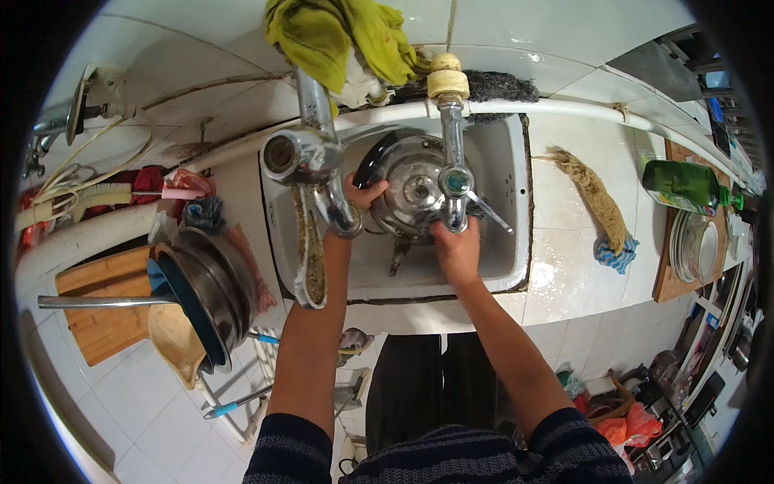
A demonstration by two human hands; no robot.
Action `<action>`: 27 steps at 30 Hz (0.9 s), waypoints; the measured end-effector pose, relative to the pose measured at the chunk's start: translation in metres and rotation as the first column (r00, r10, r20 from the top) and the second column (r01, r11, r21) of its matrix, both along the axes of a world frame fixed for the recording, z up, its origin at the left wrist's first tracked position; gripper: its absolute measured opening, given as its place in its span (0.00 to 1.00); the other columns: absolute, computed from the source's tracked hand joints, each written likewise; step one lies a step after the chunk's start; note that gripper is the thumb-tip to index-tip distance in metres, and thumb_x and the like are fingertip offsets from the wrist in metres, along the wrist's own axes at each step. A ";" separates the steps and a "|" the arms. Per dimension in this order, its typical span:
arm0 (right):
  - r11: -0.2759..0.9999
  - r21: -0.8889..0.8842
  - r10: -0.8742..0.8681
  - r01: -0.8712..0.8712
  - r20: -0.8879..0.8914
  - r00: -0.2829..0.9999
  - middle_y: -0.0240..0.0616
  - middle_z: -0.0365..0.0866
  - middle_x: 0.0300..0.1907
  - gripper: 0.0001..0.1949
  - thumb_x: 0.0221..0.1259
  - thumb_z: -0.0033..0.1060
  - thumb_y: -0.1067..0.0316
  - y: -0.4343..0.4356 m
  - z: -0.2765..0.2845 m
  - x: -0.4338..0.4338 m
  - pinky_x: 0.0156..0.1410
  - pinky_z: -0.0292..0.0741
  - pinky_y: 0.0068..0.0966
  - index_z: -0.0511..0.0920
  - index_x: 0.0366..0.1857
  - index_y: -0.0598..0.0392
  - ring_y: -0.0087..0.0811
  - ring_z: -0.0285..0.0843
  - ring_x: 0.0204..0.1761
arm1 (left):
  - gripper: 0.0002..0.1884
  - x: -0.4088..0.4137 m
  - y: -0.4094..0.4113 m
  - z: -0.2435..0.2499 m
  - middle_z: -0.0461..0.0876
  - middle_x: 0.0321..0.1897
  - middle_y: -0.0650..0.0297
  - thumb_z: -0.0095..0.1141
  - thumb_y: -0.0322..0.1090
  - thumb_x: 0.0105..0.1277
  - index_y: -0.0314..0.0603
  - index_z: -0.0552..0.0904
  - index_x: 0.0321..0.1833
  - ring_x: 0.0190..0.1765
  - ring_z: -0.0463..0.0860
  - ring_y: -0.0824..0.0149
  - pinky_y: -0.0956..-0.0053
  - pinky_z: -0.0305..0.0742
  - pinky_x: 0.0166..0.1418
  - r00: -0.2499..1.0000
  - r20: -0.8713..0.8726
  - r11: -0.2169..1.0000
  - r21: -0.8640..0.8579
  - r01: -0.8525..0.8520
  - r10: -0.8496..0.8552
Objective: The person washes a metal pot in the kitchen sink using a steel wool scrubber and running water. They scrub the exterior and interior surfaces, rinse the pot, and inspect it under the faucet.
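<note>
A stainless steel kettle [396, 181] lies tilted in the white sink basin [369, 275], its lid facing up and its spout [399, 257] pointing towards me. My left hand [364, 195] grips the kettle at the lower end of its black handle [378, 158], partly behind the left tap. Against the near right side of the kettle, my right hand [458, 251] presses what looks like a dark wire scourer [444, 216]. Its fingers are blurred and partly covered by the right tap [455, 181].
A large chrome tap [302, 160] overhangs the basin's left side. Yellow-green cloths [338, 42] hang above. On the right counter lie a loofah [595, 196], a green detergent bottle [680, 186] and stacked dishes [692, 245]. Metal basins [208, 290] and a cutting board [106, 302] stand left.
</note>
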State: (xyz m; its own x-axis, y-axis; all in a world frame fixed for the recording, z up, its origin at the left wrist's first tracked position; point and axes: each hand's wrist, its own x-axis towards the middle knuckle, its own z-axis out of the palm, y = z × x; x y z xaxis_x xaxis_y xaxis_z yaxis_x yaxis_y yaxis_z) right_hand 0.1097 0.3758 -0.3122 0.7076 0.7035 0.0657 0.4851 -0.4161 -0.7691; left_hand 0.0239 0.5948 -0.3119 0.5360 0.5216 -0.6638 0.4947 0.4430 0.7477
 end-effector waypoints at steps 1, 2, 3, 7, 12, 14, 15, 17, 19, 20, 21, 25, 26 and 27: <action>0.996 -0.030 0.085 -0.082 0.111 0.990 0.32 0.76 0.41 0.10 0.42 0.62 0.75 0.003 -0.002 -0.004 0.48 0.70 0.38 0.81 0.31 0.47 0.43 0.72 0.46 | 0.23 0.002 -0.003 -0.003 0.77 0.33 0.70 0.72 0.40 0.56 0.41 0.75 0.49 0.33 0.75 0.74 0.75 0.70 0.33 0.999 -0.014 0.999 0.022 -0.028 0.028; 0.986 -0.063 0.165 -0.154 0.219 0.962 0.29 0.76 0.42 0.08 0.43 0.62 0.73 0.005 -0.004 -0.010 0.48 0.70 0.37 0.82 0.30 0.47 0.40 0.71 0.48 | 0.23 0.006 -0.009 -0.006 0.77 0.34 0.70 0.72 0.41 0.56 0.41 0.75 0.49 0.34 0.75 0.74 0.74 0.70 0.33 0.998 -0.028 0.997 0.044 -0.055 0.056; 0.976 -0.106 0.213 -0.192 0.258 0.942 0.28 0.75 0.42 0.08 0.44 0.61 0.71 0.018 0.005 -0.015 0.48 0.69 0.36 0.83 0.30 0.46 0.39 0.71 0.48 | 0.23 0.002 -0.007 -0.006 0.77 0.34 0.70 0.72 0.41 0.56 0.41 0.75 0.49 0.35 0.75 0.73 0.74 0.70 0.34 0.994 -0.049 0.992 0.084 -0.098 0.102; 0.922 -0.296 0.329 -0.248 0.267 0.906 0.26 0.75 0.44 0.10 0.48 0.56 0.67 0.046 0.031 -0.022 0.50 0.68 0.34 0.85 0.34 0.42 0.34 0.70 0.48 | 0.25 0.001 -0.001 -0.021 0.78 0.35 0.69 0.73 0.43 0.54 0.44 0.75 0.50 0.32 0.74 0.74 0.76 0.69 0.30 0.986 -0.162 0.994 0.105 -0.024 0.040; 0.963 -0.115 0.269 -0.245 0.291 0.918 0.27 0.77 0.41 0.11 0.43 0.62 0.68 -0.006 0.007 0.016 0.45 0.76 0.31 0.85 0.33 0.44 0.35 0.74 0.46 | 0.35 -0.003 -0.001 -0.021 0.79 0.42 0.65 0.77 0.48 0.49 0.43 0.73 0.56 0.41 0.78 0.69 0.70 0.74 0.40 0.987 -0.108 0.992 0.058 -0.111 0.117; 0.957 -0.158 0.281 -0.244 0.282 0.918 0.27 0.78 0.41 0.09 0.43 0.63 0.68 -0.010 0.001 0.017 0.46 0.74 0.35 0.85 0.31 0.44 0.36 0.73 0.46 | 0.37 0.002 -0.004 -0.013 0.80 0.44 0.64 0.77 0.49 0.49 0.42 0.72 0.58 0.44 0.78 0.67 0.68 0.75 0.43 0.989 -0.140 0.998 0.049 -0.031 0.038; 0.951 -0.161 0.301 -0.265 0.276 0.913 0.28 0.78 0.42 0.08 0.44 0.63 0.68 0.004 0.004 0.012 0.47 0.73 0.37 0.84 0.30 0.45 0.37 0.73 0.47 | 0.36 0.000 -0.001 -0.016 0.80 0.44 0.64 0.76 0.49 0.50 0.42 0.73 0.58 0.44 0.78 0.67 0.68 0.75 0.43 0.990 -0.134 0.998 0.053 -0.027 0.034; 0.909 -0.220 0.413 -0.353 0.384 0.825 0.28 0.74 0.42 0.07 0.46 0.60 0.68 0.036 0.029 -0.004 0.48 0.72 0.39 0.82 0.31 0.46 0.37 0.71 0.50 | 0.34 -0.009 0.005 -0.033 0.80 0.44 0.63 0.75 0.48 0.52 0.42 0.73 0.57 0.44 0.78 0.67 0.68 0.75 0.44 0.990 -0.136 0.998 0.056 -0.023 0.031; 0.860 -0.359 0.480 -0.363 0.322 0.816 0.29 0.71 0.42 0.06 0.50 0.58 0.67 0.057 0.041 -0.009 0.46 0.73 0.41 0.81 0.31 0.46 0.37 0.70 0.51 | 0.30 0.005 -0.005 -0.014 0.80 0.44 0.63 0.74 0.43 0.55 0.41 0.74 0.56 0.44 0.78 0.68 0.71 0.76 0.44 0.980 -0.197 0.989 0.150 -0.003 0.033; 0.892 -0.309 0.429 -0.329 0.354 0.831 0.28 0.73 0.40 0.05 0.47 0.60 0.68 0.062 0.041 -0.011 0.46 0.72 0.38 0.81 0.30 0.47 0.36 0.70 0.50 | 0.27 -0.003 -0.003 -0.038 0.80 0.43 0.64 0.72 0.40 0.56 0.41 0.74 0.55 0.43 0.78 0.68 0.73 0.75 0.43 0.996 -0.077 0.975 0.221 -0.017 0.035; 0.921 -0.262 0.373 -0.288 0.385 0.844 0.28 0.75 0.39 0.06 0.44 0.62 0.69 0.065 0.038 -0.009 0.46 0.71 0.36 0.82 0.28 0.47 0.36 0.71 0.48 | 0.27 0.003 -0.005 -0.031 0.80 0.42 0.64 0.72 0.39 0.56 0.42 0.74 0.55 0.43 0.79 0.68 0.74 0.76 0.44 0.995 -0.039 0.993 0.078 -0.088 0.092; 0.999 -0.023 0.033 -0.036 -0.122 0.992 0.31 0.78 0.39 0.07 0.45 0.66 0.72 0.028 0.025 0.006 0.47 0.72 0.33 0.82 0.30 0.51 0.39 0.73 0.45 | 0.24 -0.016 0.005 -0.045 0.81 0.37 0.67 0.71 0.40 0.57 0.43 0.74 0.52 0.33 0.77 0.74 0.74 0.72 0.33 0.992 0.011 0.992 -0.024 -0.122 0.122; 1.000 0.000 -0.012 0.012 -0.135 0.991 0.33 0.78 0.38 0.08 0.46 0.67 0.74 0.015 0.019 0.016 0.48 0.72 0.33 0.81 0.32 0.52 0.41 0.74 0.43 | 0.24 -0.021 0.005 -0.041 0.80 0.36 0.67 0.71 0.40 0.57 0.43 0.74 0.52 0.31 0.76 0.75 0.75 0.71 0.31 0.996 -0.006 0.996 0.031 -0.085 0.085; 1.000 -0.008 0.002 -0.001 0.121 0.993 0.38 0.77 0.35 0.11 0.48 0.67 0.76 0.001 0.008 0.028 0.49 0.72 0.34 0.81 0.37 0.52 0.43 0.73 0.40 | 0.23 -0.022 0.005 -0.038 0.80 0.34 0.68 0.70 0.40 0.58 0.43 0.74 0.52 0.30 0.75 0.75 0.75 0.70 0.30 0.999 -0.025 0.995 0.085 -0.046 0.048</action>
